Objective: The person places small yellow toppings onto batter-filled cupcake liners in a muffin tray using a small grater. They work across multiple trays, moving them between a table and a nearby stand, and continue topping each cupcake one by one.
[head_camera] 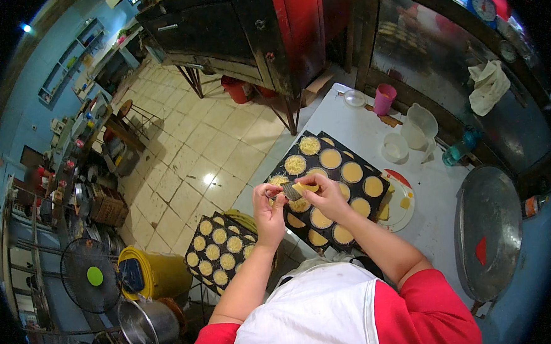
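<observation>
My left hand (pixel 270 210) grips a small metal hand grater (pixel 292 191) above a dark muffin tray (pixel 347 164). Against the grater's face, my right hand (pixel 325 195) holds a piece of yellow cheese (pixel 300 188). Paper-lined cups of pale yellow batter fill the tray. Grated cheese (pixel 310 145) tops the cups along the tray's left side, while cups such as the one at right (pixel 373 186) show bare batter. A second tray lies partly under this one. Beside them, a white plate (pixel 403 214) carries more cheese pieces (pixel 405 204).
Lower left of the table stand other filled trays (pixel 220 251), near a yellow bucket (pixel 161 269) and a fan (pixel 90 275). The white table (pixel 431 238) also bears a pink cup (pixel 384 99), plastic jugs (pixel 419 126) and a large metal basin (pixel 490 234). A dark oven (pixel 210 39) stands ahead.
</observation>
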### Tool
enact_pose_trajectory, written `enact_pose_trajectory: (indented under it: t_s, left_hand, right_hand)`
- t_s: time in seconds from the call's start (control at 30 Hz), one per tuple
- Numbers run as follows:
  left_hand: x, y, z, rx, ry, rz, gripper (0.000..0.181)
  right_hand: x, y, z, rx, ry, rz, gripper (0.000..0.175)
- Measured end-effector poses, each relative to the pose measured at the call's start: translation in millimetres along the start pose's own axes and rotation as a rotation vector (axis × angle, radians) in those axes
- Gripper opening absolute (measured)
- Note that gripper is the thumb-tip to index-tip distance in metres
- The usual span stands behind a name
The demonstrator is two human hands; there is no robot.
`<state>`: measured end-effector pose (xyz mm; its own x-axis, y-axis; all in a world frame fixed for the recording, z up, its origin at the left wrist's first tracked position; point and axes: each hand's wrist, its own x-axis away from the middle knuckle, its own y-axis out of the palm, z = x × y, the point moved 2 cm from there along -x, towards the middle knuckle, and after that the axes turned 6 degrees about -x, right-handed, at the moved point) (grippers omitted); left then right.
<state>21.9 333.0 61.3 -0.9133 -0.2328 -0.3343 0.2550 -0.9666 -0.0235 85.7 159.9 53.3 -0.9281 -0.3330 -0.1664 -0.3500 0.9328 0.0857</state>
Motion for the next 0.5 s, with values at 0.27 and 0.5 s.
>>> enact_pose_trajectory:
  t_s: [0.27,0.5]
  left_hand:
    - [-23,30,10,0.065,-0.053,0.007,0.02]
    - [-45,49,-13,0.109,-0.083,-0.027,0.021]
  right_hand:
    - [-23,-19,18,-0.081,0.123,-0.014,0.033]
    - [-52,-61,14,-0.677,0.456,0.161,0.035]
